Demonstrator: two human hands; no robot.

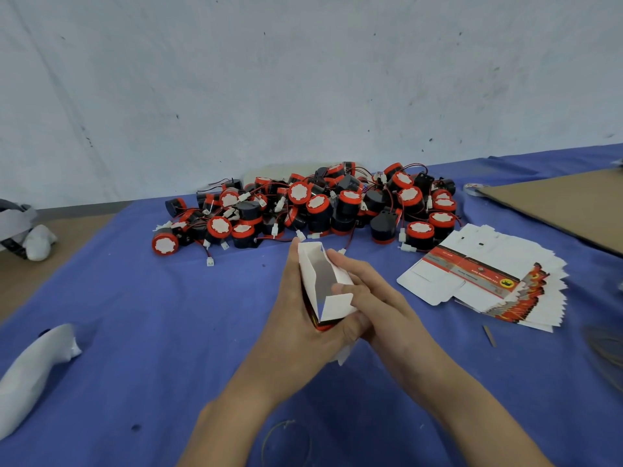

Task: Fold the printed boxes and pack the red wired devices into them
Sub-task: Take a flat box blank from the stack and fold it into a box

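Note:
Both hands hold one half-folded printed box [322, 281] above the middle of the blue cloth. Its white inside faces up and one end is open. My left hand [296, 318] grips the box from the left and underneath. My right hand [367, 298] holds its right side, with the fingers curled onto the near flap. A heap of red-and-black wired devices [313, 207] with white connectors lies just beyond the box. A fanned stack of flat printed boxes [492, 281] lies to the right.
The blue cloth [168, 332] covers the table. A white plastic bag [30, 372] lies at the near left, a brown cardboard sheet [566, 203] at the far right. A thin wire loop [286, 439] lies by my left forearm. A white wall stands behind.

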